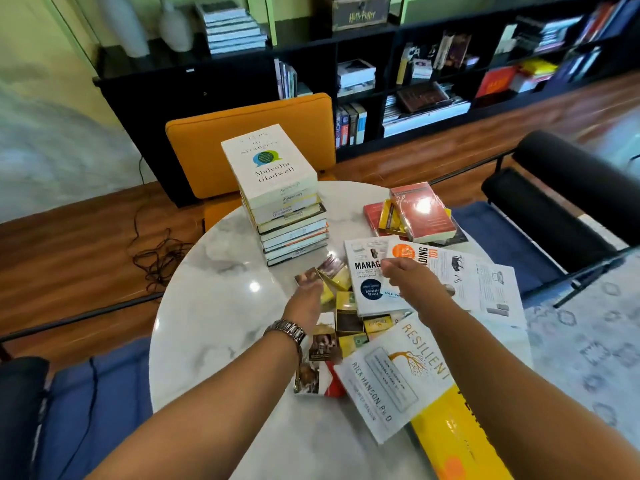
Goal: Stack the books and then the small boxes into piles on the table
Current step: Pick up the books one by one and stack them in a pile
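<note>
Over the round table (221, 306), left hand (306, 301) and right hand (408, 277), each grip open, empty.

Both bare arms stretched forward, roughly parallel. Left hand (306, 303) flat, palm down, fingers together, metal watch (286, 331) on wrist. Right hand (408, 277) slightly raised, fingers loosely curled, gripping nothing visible.

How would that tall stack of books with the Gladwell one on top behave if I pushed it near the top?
The book stack would probably tip or shed its upper books rather than slide as one: it stands tall on a narrow base. Its books sit unevenly, edges staggered, so upper ones may slip. The marble table looks glossy, so a low push might slide it whole.
</note>
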`<state>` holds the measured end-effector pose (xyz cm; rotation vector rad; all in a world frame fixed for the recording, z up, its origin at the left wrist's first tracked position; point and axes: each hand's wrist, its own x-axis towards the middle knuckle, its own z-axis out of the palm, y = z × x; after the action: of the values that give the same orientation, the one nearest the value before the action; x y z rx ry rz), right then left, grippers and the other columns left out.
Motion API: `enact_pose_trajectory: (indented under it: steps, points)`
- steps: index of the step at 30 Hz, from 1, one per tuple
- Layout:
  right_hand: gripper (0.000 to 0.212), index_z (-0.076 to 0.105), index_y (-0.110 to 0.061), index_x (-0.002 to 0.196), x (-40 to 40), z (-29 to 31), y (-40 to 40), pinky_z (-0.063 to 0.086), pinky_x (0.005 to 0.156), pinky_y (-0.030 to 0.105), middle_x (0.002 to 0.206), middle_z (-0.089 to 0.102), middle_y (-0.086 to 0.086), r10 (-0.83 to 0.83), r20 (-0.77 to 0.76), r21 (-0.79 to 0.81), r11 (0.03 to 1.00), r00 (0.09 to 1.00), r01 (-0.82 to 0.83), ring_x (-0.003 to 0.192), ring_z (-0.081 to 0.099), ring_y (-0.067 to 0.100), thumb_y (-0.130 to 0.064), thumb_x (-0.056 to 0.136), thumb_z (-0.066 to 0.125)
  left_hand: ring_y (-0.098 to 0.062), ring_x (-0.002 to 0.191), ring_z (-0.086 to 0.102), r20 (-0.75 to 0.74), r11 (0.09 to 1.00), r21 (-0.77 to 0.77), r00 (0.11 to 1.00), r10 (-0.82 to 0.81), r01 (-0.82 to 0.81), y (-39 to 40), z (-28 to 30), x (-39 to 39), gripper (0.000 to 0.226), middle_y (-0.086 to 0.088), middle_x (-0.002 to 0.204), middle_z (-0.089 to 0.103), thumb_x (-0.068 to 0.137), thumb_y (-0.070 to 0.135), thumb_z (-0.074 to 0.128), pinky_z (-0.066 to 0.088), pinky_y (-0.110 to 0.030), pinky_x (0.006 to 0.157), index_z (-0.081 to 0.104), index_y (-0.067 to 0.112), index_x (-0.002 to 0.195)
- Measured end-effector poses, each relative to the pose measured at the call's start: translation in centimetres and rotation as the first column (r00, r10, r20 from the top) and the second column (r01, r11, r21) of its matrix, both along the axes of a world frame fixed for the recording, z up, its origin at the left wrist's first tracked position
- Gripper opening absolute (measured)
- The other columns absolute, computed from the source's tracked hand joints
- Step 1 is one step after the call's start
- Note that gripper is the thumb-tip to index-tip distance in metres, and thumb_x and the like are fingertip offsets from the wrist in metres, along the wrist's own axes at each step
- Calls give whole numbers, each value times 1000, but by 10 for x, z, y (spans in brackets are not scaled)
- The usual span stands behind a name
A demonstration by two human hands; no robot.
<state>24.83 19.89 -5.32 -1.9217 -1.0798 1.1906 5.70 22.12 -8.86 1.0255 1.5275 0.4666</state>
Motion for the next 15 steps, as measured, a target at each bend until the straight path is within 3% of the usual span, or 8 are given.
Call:
enact_pose_trajectory:
  steps: [1,3,6,9,10,12,15]
  points:
    - [28,63,-19,115,6,-3,-14,48,83,36,104,65,-1,5,18,-5,1000,1000,-5,94,59,15,-35,96,49,-31,127,46,-1,996,-37,997,-81,80,-10,0,7,59,-17,139,47,97,44,31,38,-36,106,44,2,137]
    - [30,64,-18,116,18,-7,-40,46,97,45,115,63,3,18,69,-37,999,997,-15,107,58,23,-34,97,48,-30,128,46,-37,970,-95,973,-229,224,-25,-8,20,51,-16,144,45,99,39,40,37,-39,108,43,6,138]
    - [20,66,-24,101,34,-17,-74,46,95,45,112,66,4,-51,28,-81,995,998,53,104,59,24,-36,95,52,-26,107,57,-202,899,-90,876,-439,430,-45,-22,33,46,-16,130,58,98,40,42,45,-32,91,55,8,127]
    - [25,67,-22,106,55,-30,-109,47,95,45,112,68,6,-49,75,-121,991,996,58,103,60,23,-38,95,52,-25,104,64,-408,786,-60,703,-582,616,-69,-38,42,49,-7,118,66,86,55,53,48,-29,81,60,16,116]
    - [25,66,-21,107,60,-33,-120,49,93,44,108,69,6,-55,81,-141,988,995,65,100,62,23,-37,95,51,-23,103,64,-476,746,-59,638,-606,664,-77,-42,44,55,-2,117,66,78,61,59,50,-29,81,57,20,116]
    - [27,61,-19,112,70,-45,-139,52,81,39,100,69,4,-97,60,-190,976,993,106,90,64,22,-36,95,51,-23,111,58,-612,670,-65,500,-613,740,-91,-47,49,89,-2,126,59,55,77,63,49,-35,88,43,26,125]
    - [43,50,-14,126,78,-62,-165,49,57,30,90,63,8,-212,-105,-285,942,972,174,69,60,22,-37,90,59,-31,132,36,-699,627,-172,354,-621,760,-104,-65,55,139,-8,147,33,33,87,57,36,-48,106,5,24,146]
